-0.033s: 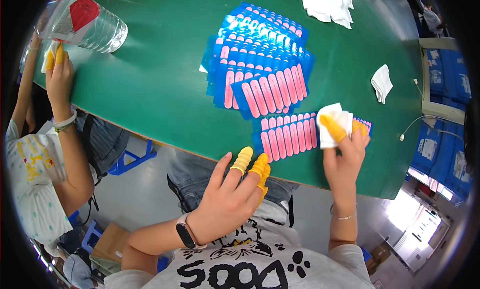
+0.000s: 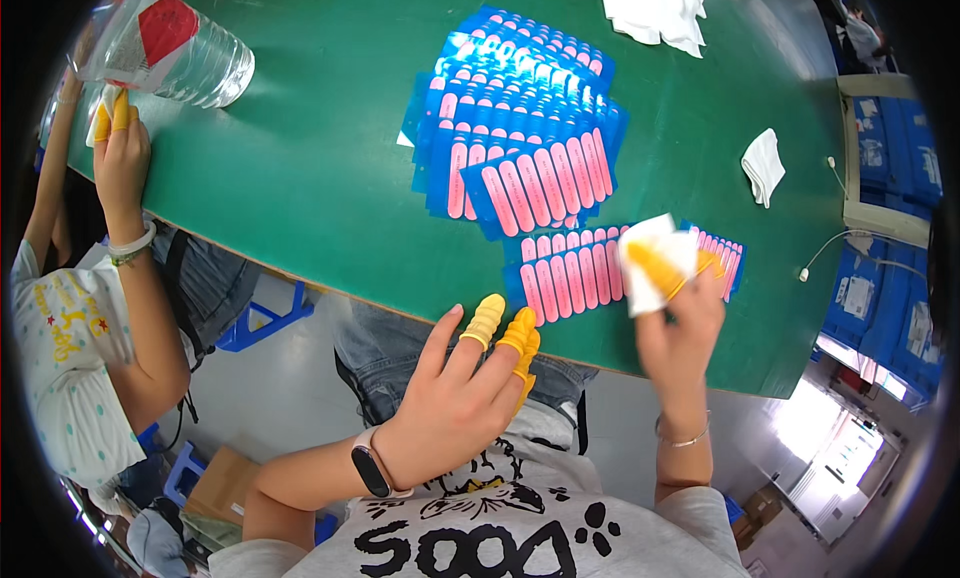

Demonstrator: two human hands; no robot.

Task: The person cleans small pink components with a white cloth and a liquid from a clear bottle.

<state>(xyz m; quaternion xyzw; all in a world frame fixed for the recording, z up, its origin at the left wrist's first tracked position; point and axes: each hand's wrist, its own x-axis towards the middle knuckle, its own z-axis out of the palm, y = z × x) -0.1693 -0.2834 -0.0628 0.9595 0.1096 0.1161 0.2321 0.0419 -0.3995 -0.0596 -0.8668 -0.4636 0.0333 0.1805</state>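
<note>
A blue sheet with rows of pink rounded strips [image 2: 575,278] lies at the table's near edge. My left hand [image 2: 455,388] is open at its left end, fingers stretched out. Yellow rubber finger cots cover some of its fingers, and the index fingertip touches the sheet's lower left corner. Pressed to the sheet's right part is a folded white cloth [image 2: 650,248], held by my right hand [image 2: 685,323], which also wears yellow finger cots. The cloth and hand hide part of the strips. Just beyond lies an overlapping pile of similar blue and pink sheets [image 2: 530,128].
The table [image 2: 330,178] is green. A small white cloth [image 2: 764,168] lies on the right, and more white cloths [image 2: 655,13] at the far side. A large clear bottle [image 2: 190,53] stands far left, near a co-worker's hand [image 2: 122,168]. Blue crates [image 2: 860,288] stand right of the table.
My right hand has moved slightly left and toward me with the white cloth, uncovering more strips at the sheet's right end. My left hand stays in place.
</note>
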